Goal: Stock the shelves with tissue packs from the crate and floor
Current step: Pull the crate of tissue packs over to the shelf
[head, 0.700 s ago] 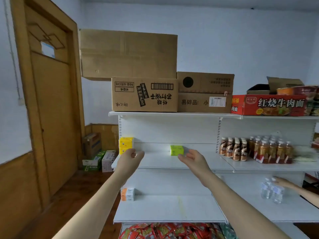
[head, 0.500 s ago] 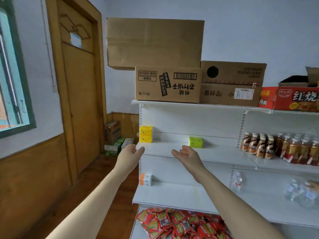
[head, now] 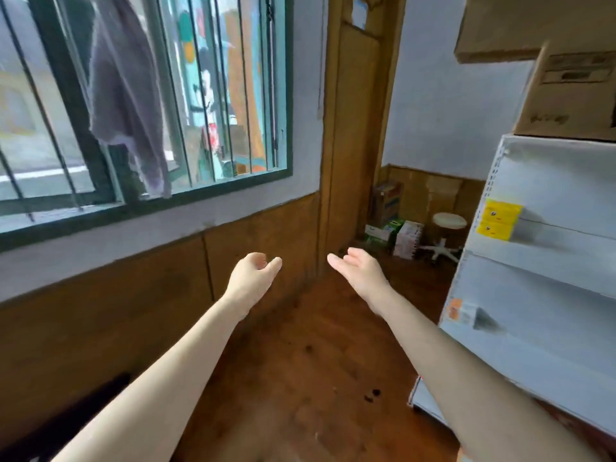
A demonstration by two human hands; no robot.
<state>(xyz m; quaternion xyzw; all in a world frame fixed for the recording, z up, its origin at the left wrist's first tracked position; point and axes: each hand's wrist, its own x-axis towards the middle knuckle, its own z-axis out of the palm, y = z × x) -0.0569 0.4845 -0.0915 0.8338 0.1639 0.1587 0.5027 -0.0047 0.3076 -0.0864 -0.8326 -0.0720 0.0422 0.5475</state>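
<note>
Window [head: 143, 95]: barred, up and left of both hands, a grey cloth [head: 128, 91] hanging on it.
Shelves [head: 540, 261]: white, right of the right hand.
Floor packs [head: 393, 233]: beyond the hands, by the door frame.
Yellow packs [head: 498, 220]: stacked on a shelf, up-right of the right hand.
Left hand [head: 251, 276]: empty, fingers loosely curled.
Right hand [head: 361, 275]: empty, spread wide, palm up.

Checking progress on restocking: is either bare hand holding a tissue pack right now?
No, the left hand and right hand are both empty over the wooden floor.
</note>
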